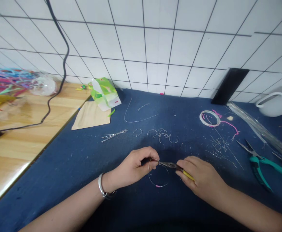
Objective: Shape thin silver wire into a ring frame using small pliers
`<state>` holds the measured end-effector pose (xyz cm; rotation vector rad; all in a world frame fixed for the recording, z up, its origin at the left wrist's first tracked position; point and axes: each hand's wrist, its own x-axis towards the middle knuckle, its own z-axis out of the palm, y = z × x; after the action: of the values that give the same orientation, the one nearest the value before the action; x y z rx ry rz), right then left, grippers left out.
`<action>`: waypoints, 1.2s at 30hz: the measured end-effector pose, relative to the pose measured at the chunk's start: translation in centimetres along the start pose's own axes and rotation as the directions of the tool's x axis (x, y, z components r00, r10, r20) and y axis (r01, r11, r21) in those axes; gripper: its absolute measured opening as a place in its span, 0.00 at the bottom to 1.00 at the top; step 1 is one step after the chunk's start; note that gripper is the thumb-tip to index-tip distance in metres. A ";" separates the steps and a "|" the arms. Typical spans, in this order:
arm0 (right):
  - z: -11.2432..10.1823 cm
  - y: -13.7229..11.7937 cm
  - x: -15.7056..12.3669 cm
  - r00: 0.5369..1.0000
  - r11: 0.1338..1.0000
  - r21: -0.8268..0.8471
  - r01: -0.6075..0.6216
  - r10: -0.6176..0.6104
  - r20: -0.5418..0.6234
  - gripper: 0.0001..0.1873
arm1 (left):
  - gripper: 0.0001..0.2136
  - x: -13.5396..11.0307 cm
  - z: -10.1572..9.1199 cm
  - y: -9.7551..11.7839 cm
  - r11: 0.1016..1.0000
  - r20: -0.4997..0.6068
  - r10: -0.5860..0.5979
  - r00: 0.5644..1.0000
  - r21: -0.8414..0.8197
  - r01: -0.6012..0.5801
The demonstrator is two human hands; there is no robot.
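Observation:
My left hand (136,166) pinches one end of a thin wire loop (158,180) that carries a small pink bead at its bottom. A silver bracelet circles that wrist. My right hand (201,178) is closed round yellow-handled pliers (172,166), whose tips meet the wire right beside my left fingers. Both hands hover just over the dark blue cloth (82,167). Beyond them lie several bent wire hooks (162,134) and a bundle of straight wire pieces (113,135).
Teal-handled pliers (259,162) lie at the right, near wire scraps (221,145), a tape roll (209,118) and a pink cord (228,124). A green-white bag (104,93) and brown paper (91,116) sit at the back left. A black cable (58,74) crosses the wooden table (15,141).

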<state>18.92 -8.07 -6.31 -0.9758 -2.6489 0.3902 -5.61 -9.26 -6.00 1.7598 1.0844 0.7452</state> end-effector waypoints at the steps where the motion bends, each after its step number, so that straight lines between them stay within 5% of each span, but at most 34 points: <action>1: 0.0 0.0 0.0 1.000 1.000 0.010 -0.004 0.004 0.001 0.09 | 0.04 0.0 0.0 0.0 1.000 -0.015 0.010 1.000 -0.003 -0.010; 7: 0.0 0.0 0.1 0.999 0.998 0.049 -0.034 0.033 0.014 0.08 | 0.04 0.0 0.1 -0.1 0.994 -0.122 0.108 0.987 0.012 -0.107; 15: 0.2 0.2 0.3 0.999 0.989 0.146 -0.025 0.021 0.028 0.09 | 0.05 -0.2 0.2 -0.2 0.997 -0.105 0.081 0.991 -0.005 -0.082; 23: -0.4 0.5 0.8 0.995 0.948 0.317 -0.007 -0.024 0.095 0.08 | 0.05 -0.2 0.1 -0.5 0.961 -0.029 0.030 0.999 -0.273 -0.036; 36: -0.1 0.3 1.0 0.964 0.881 0.412 0.232 -0.266 0.026 0.10 | 0.05 -0.3 0.8 -0.5 0.779 0.117 0.093 0.989 -0.627 0.001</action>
<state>18.40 -7.13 -6.20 -0.4900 -2.5630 0.8910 -5.23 -9.77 -6.75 1.2365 0.5898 0.8737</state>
